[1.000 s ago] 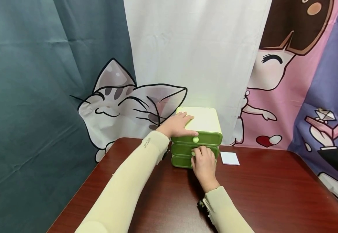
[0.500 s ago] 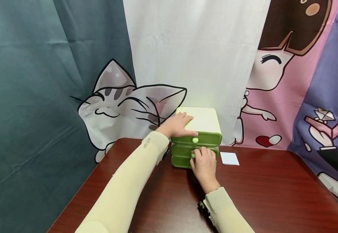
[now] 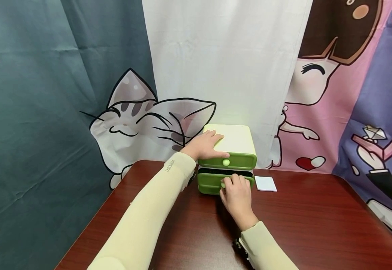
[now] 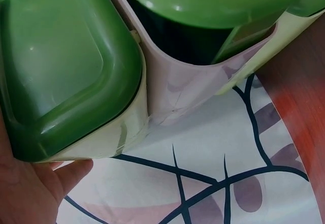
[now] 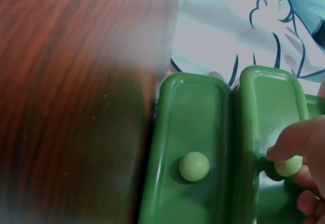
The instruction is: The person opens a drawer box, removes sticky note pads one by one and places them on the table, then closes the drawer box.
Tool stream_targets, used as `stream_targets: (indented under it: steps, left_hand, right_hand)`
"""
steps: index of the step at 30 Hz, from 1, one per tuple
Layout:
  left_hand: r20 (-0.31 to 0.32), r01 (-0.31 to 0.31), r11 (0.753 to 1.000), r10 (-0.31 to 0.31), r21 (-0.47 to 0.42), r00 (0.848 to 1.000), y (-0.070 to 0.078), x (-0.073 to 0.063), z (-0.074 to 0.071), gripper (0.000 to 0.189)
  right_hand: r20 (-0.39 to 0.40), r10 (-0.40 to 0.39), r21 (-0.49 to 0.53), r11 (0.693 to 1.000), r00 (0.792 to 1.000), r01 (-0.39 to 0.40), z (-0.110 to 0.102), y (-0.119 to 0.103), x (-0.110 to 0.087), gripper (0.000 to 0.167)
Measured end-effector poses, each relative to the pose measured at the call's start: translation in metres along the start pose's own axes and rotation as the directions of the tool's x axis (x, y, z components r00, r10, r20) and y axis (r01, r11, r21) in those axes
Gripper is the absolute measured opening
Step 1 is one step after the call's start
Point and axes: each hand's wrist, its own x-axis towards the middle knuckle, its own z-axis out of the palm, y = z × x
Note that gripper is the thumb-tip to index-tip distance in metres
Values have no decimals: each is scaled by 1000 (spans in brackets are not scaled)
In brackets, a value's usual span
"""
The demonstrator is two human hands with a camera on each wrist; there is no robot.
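Note:
A small green three-drawer storage box [image 3: 240, 138] with a pale top stands at the back of the table. My left hand [image 3: 207, 145] lies on its top left, fingers spread, thumb reaching over the front edge. My right hand [image 3: 238, 202] pinches the round light-green knob [image 5: 288, 166] of the middle drawer [image 5: 269, 94], which is pulled partly out, a dark gap showing above its front. The top drawer [image 4: 61, 66] is closed. Below, the bottom drawer [image 5: 200, 107] has its own round knob; in the head view the middle drawer and my right hand mostly hide it.
A white square pad [image 3: 265, 183] lies on the reddish-brown table [image 3: 317, 217] just right of the box. Behind hangs a printed curtain [image 3: 229, 67] with cartoon figures, close to the back of the box. The table's left edge runs beside my left sleeve [image 3: 148, 213].
My right hand has drawn the middle drawer outward toward me, opening a dark gap under the top drawer. My left hand has stayed on the box.

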Motion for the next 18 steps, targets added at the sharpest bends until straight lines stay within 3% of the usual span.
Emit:
stream_targets:
  steps: [18]
  left_hand:
    - [-2, 6, 1000, -6, 1, 1000, 0, 0, 1, 94]
  right_hand:
    - [30, -63, -26, 998, 998, 64, -19, -9, -5, 26]
